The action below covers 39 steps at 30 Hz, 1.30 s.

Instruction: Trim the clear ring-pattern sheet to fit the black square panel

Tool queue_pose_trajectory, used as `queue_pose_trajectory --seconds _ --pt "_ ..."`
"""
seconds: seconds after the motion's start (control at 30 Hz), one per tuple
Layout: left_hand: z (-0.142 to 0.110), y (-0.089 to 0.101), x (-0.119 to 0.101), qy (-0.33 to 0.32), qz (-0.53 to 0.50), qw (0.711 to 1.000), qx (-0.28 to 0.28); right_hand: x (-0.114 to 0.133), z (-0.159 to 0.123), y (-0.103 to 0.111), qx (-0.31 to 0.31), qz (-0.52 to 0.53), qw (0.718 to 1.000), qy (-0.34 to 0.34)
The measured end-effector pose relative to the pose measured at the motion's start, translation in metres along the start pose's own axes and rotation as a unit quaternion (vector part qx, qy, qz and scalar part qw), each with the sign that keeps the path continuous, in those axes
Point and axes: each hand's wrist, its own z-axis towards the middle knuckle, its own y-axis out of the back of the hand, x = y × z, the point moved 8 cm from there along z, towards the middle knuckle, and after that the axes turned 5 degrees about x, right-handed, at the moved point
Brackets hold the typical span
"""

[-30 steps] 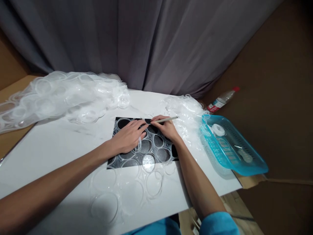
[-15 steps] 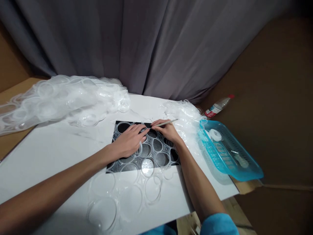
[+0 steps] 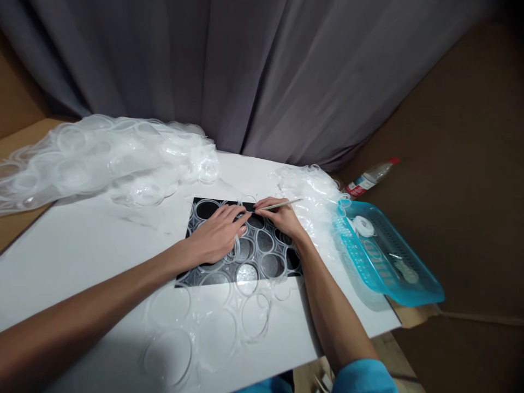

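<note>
A black mat (image 3: 270, 262) lies on the white board (image 3: 82, 256), covered by a clear plastic sheet of round rings (image 3: 213, 322). My left hand (image 3: 216, 232) rests flat on the sheet over the mat, fingers stretched out toward the far edge. My right hand (image 3: 282, 218) is closed in a pinch on a thin stick-like tool (image 3: 280, 204), whose tip meets the sheet by my left fingertips near the mat's far edge.
Heaps of clear ringed plastic lie at the back left (image 3: 102, 158) and back right (image 3: 307, 188). A turquoise basket (image 3: 388, 256) with small white pieces stands at the right. A plastic bottle (image 3: 370, 177) lies behind it. A grey curtain (image 3: 245, 71) hangs at the back.
The hands stay in nearly the same place; the view has shifted slightly. The tool tip stays by the left fingertips.
</note>
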Motion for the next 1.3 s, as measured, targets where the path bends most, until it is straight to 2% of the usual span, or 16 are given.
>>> queue_pose_trajectory --seconds 0.27,0.4,0.57,0.7,0.97,1.07,1.13,1.2,1.3 --pt "0.001 -0.001 -0.001 -0.005 -0.004 1.0 0.008 0.008 0.0 -0.005 0.015 -0.027 1.0 0.003" --pt "0.0 0.001 -0.001 -0.002 -0.01 1.0 0.01 0.016 -0.003 -0.009 0.062 -0.109 0.992 0.023" --pt "-0.001 -0.001 0.001 -0.008 -0.019 1.0 0.006 0.029 -0.003 -0.018 0.142 -0.193 0.968 0.079" --pt "-0.001 -0.001 -0.001 -0.018 0.0 1.0 0.003 0.027 -0.002 -0.021 0.15 -0.211 0.962 0.089" --pt "-0.001 0.002 -0.006 -0.009 0.033 0.999 0.022 0.012 0.003 -0.011 0.013 -0.167 0.983 0.075" --pt "-0.001 0.003 -0.006 -0.003 0.039 0.999 0.024 0.0 0.015 0.003 -0.06 -0.156 0.985 0.049" --pt "-0.002 0.003 -0.007 -0.002 0.038 0.999 0.024 -0.01 0.026 0.023 -0.132 -0.147 0.98 0.028" --pt "-0.002 0.003 -0.008 -0.004 0.039 0.999 0.025 -0.021 0.036 0.051 -0.217 -0.143 0.966 0.002" --pt "-0.002 0.002 -0.009 -0.004 0.045 0.999 0.027 -0.026 0.044 0.102 -0.354 -0.148 0.923 -0.01"
